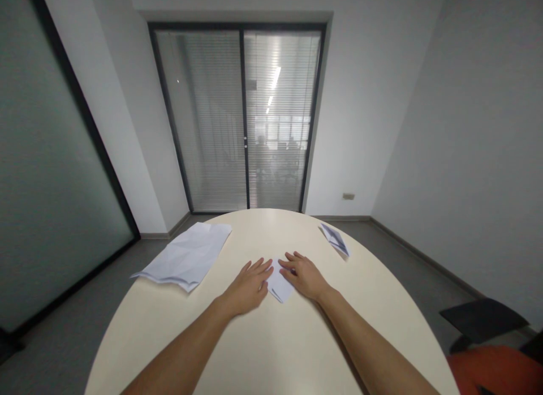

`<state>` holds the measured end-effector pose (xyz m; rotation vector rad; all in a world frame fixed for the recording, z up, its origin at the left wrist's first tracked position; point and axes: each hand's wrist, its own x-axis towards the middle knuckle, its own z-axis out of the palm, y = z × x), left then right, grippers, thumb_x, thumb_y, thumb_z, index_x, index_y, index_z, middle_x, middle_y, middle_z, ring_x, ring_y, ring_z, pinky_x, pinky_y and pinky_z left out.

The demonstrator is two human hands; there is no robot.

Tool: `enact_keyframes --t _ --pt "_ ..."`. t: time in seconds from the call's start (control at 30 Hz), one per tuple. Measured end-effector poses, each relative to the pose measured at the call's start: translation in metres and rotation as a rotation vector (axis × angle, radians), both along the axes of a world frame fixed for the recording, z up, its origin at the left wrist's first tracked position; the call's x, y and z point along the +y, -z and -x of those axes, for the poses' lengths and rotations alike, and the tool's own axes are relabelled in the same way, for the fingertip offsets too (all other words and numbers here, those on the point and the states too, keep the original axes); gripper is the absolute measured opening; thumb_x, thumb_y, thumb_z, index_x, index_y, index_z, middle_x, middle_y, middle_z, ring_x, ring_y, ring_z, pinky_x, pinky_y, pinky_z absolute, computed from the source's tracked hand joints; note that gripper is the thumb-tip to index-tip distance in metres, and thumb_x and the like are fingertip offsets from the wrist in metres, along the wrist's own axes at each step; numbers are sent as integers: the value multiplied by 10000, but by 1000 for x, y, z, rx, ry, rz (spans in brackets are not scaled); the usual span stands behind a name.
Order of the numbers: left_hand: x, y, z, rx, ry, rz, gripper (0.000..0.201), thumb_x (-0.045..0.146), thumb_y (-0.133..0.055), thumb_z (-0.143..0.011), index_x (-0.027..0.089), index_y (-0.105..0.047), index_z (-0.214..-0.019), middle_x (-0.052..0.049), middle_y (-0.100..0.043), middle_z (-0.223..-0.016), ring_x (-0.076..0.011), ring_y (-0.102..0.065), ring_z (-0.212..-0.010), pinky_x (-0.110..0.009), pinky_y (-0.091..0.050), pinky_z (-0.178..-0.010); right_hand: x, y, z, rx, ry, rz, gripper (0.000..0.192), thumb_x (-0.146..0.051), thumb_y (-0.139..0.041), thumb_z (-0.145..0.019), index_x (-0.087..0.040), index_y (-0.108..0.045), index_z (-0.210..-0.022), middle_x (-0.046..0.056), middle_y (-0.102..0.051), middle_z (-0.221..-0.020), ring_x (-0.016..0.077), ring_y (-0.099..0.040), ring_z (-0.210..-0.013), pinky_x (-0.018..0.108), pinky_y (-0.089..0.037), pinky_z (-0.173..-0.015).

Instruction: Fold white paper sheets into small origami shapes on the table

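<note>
A small folded sheet of white paper [280, 286] lies on the cream round table [263, 350] between my hands. My left hand [250, 283] rests against its left side, fingers stretched out and the fingertips on the paper. From the right, my right hand [303, 275] reaches over the paper's upper right edge with its fingers spread. Part of the paper is hidden under the fingers of both hands. Layered folds show at its lower edge.
A stack of creased white sheets [186, 256] lies at the table's left, overhanging the edge. Near the right edge sits another folded paper piece [335, 240]. A chair with an orange seat [496, 369] stands at the lower right. Glass panels with blinds [203, 129] are behind the table.
</note>
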<state>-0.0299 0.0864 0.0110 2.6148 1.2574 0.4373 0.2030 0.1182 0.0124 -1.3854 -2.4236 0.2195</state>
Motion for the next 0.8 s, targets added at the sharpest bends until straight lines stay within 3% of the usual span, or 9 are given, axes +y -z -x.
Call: enact_keyframes --t 0.17,0.3,0.53,0.67,0.8 --pt "-1 0 -1 -15 39 -3 521 186 -355 -955 265 -426 -1465 -43 -407 -1551 -205 -317 -1456 -503 -206 -1197 1 -3 -3 -8 137 -41 395 -429 -482 -958 -262 -684 -1253 92 -618 -1353 315 -509 -1301 476 -381 -1094" --pt "0 3 0 4 -27 -28 495 218 -356 -966 254 -449 -1452 -47 -413 -1547 -224 -324 -1453 -522 -198 -1196 -1 -4 -1 58 45 -93 385 -379 -439 -986 -218 -698 -1220 97 -617 -1357 270 -512 -1304 442 -353 -1128" --pt "4 7 0 2 -174 -75 486 246 -396 -956 212 -477 -1434 -81 -424 -1537 -267 -344 -1440 -558 -207 -1186 -14 -9 11 62 -251 44 490 -474 -364 -1009 -246 -542 -1405 93 -479 -1495 305 -392 -1409 554 -305 -1140" --pt "3 5 0 -54 -109 -59 470 227 -403 -956 228 -503 -1415 -72 -452 -1518 -233 -329 -1452 -529 -212 -1194 -16 -7 9 18 -210 119 629 -572 -377 -982 -236 -380 -1514 110 -308 -1586 339 -260 -1469 575 -226 -1174" --pt "2 2 -1 -120 -15 -34 454 228 -457 -939 243 -544 -1385 -66 -486 -1490 -222 -407 -1410 -484 -295 -1174 -13 -2 5 -8 -136 147 641 -587 -339 -988 -244 -344 -1530 102 -260 -1604 339 -204 -1487 575 -195 -1184"
